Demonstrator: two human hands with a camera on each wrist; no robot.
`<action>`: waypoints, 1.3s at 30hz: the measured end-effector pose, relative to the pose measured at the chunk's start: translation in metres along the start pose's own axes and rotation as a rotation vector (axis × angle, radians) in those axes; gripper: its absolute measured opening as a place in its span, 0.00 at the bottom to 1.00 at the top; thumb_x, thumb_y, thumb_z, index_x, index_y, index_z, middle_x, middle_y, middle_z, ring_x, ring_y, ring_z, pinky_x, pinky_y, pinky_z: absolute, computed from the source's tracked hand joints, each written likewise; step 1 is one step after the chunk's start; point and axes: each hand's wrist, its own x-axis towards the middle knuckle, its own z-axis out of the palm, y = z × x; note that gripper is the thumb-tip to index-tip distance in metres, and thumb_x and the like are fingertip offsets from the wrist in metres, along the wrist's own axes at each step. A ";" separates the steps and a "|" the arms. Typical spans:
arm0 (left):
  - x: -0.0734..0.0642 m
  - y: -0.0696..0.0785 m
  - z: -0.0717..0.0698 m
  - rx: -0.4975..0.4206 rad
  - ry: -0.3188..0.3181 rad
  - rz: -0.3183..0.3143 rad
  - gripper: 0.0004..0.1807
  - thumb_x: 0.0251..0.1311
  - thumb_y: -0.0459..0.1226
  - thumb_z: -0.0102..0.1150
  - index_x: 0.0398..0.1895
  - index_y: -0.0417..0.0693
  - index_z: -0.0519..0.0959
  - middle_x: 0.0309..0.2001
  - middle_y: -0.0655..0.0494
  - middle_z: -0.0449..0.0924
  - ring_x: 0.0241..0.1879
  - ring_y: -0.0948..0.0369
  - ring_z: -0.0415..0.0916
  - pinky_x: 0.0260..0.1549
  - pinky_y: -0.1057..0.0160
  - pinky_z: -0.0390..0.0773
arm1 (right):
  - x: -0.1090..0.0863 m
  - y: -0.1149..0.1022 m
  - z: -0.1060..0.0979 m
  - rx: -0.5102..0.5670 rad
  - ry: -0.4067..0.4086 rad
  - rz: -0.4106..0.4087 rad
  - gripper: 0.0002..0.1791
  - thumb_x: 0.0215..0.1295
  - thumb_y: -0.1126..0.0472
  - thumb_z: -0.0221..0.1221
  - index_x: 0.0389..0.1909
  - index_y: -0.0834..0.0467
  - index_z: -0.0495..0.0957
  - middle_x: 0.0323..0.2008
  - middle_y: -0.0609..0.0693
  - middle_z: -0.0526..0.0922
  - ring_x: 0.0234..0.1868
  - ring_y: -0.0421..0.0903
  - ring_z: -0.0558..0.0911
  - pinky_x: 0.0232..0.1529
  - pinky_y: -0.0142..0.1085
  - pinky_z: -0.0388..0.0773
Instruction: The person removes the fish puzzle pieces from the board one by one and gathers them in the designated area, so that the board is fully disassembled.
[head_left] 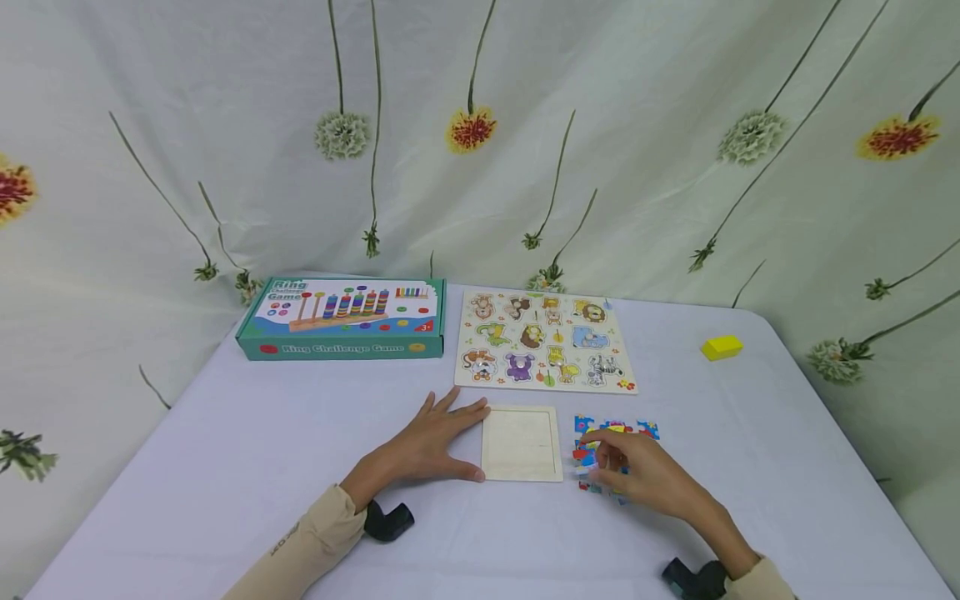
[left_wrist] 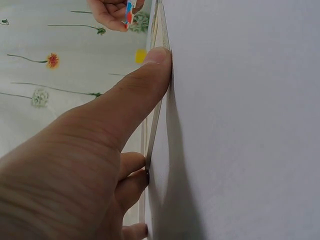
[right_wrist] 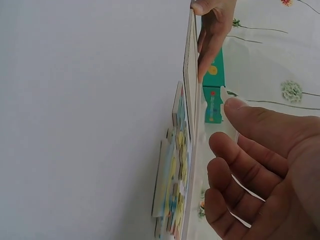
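Note:
A square wooden puzzle tray [head_left: 521, 443] with a raised rim lies on the table with bare wood inside. My left hand [head_left: 431, 442] rests at its left side, fingers spread, thumb touching the lower left corner and a fingertip near the upper one. Over a cluster of colourful jigsaw pieces [head_left: 583, 423] to the tray's right, my right hand [head_left: 648, 473] pinches one jigsaw piece [left_wrist: 130, 14] between thumb and finger, raised off the table. The right wrist view shows the loose pieces [right_wrist: 172, 185] partly stacked on one another. My right hand hides part of the cluster from above.
Behind the tray lies an animal peg puzzle board [head_left: 543, 342]. A green Ring Challenge Game box [head_left: 341, 321] stands to its left. Far right is a yellow block [head_left: 722, 347]. A flowered cloth [head_left: 645, 208] hangs behind the white table.

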 end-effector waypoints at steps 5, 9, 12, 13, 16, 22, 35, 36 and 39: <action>0.000 -0.001 0.000 0.005 0.000 0.001 0.52 0.42 0.61 0.69 0.72 0.56 0.62 0.73 0.62 0.56 0.76 0.49 0.33 0.70 0.41 0.30 | -0.005 0.007 -0.003 0.024 0.011 0.029 0.21 0.56 0.59 0.68 0.51 0.56 0.78 0.26 0.37 0.74 0.28 0.35 0.71 0.29 0.27 0.72; 0.000 0.000 0.000 0.004 -0.003 -0.001 0.52 0.42 0.61 0.70 0.72 0.56 0.62 0.73 0.62 0.56 0.76 0.49 0.33 0.70 0.41 0.30 | -0.012 0.013 -0.004 0.040 0.023 0.058 0.20 0.55 0.60 0.68 0.50 0.55 0.78 0.26 0.39 0.74 0.29 0.36 0.71 0.29 0.27 0.72; 0.000 0.000 0.000 0.004 -0.001 -0.002 0.52 0.42 0.61 0.70 0.72 0.56 0.62 0.73 0.62 0.56 0.76 0.49 0.33 0.70 0.41 0.30 | -0.017 0.020 -0.005 0.042 0.032 0.055 0.19 0.55 0.62 0.68 0.49 0.54 0.78 0.27 0.39 0.73 0.29 0.35 0.72 0.29 0.27 0.72; 0.000 0.000 0.000 0.004 -0.001 -0.001 0.52 0.42 0.61 0.70 0.72 0.56 0.61 0.73 0.62 0.56 0.76 0.49 0.33 0.70 0.41 0.30 | -0.019 0.022 -0.006 0.046 0.037 0.057 0.19 0.55 0.62 0.68 0.49 0.54 0.78 0.27 0.39 0.73 0.30 0.35 0.72 0.30 0.27 0.72; 0.000 0.000 0.000 0.006 0.001 0.002 0.52 0.43 0.61 0.70 0.72 0.56 0.61 0.73 0.62 0.56 0.76 0.48 0.33 0.70 0.41 0.30 | -0.023 0.026 -0.008 0.055 0.043 0.058 0.18 0.56 0.62 0.67 0.48 0.54 0.78 0.28 0.40 0.73 0.31 0.35 0.72 0.32 0.27 0.73; -0.001 0.000 -0.001 -0.003 -0.002 0.002 0.52 0.42 0.61 0.70 0.72 0.55 0.61 0.73 0.61 0.56 0.76 0.48 0.33 0.70 0.41 0.29 | -0.030 0.031 -0.013 0.056 0.037 0.112 0.17 0.57 0.61 0.67 0.48 0.53 0.78 0.28 0.41 0.73 0.31 0.37 0.72 0.31 0.26 0.73; 0.000 -0.001 0.000 0.002 -0.005 0.003 0.52 0.42 0.61 0.70 0.72 0.55 0.61 0.73 0.62 0.55 0.76 0.48 0.33 0.70 0.41 0.29 | -0.048 0.043 -0.024 0.076 0.051 0.166 0.18 0.56 0.63 0.66 0.49 0.55 0.78 0.29 0.44 0.73 0.31 0.36 0.72 0.30 0.27 0.73; 0.000 -0.001 0.000 0.002 -0.005 0.004 0.52 0.42 0.61 0.70 0.72 0.55 0.61 0.73 0.62 0.55 0.76 0.48 0.33 0.70 0.41 0.29 | -0.049 0.044 -0.024 0.074 0.053 0.165 0.19 0.56 0.63 0.66 0.49 0.55 0.78 0.29 0.44 0.73 0.31 0.36 0.72 0.30 0.27 0.73; 0.000 0.000 -0.001 0.001 -0.004 0.002 0.52 0.42 0.61 0.70 0.72 0.55 0.62 0.73 0.61 0.56 0.76 0.48 0.33 0.70 0.41 0.30 | -0.053 0.047 -0.026 0.069 0.060 0.164 0.19 0.56 0.64 0.66 0.50 0.56 0.77 0.29 0.44 0.74 0.31 0.35 0.72 0.31 0.27 0.74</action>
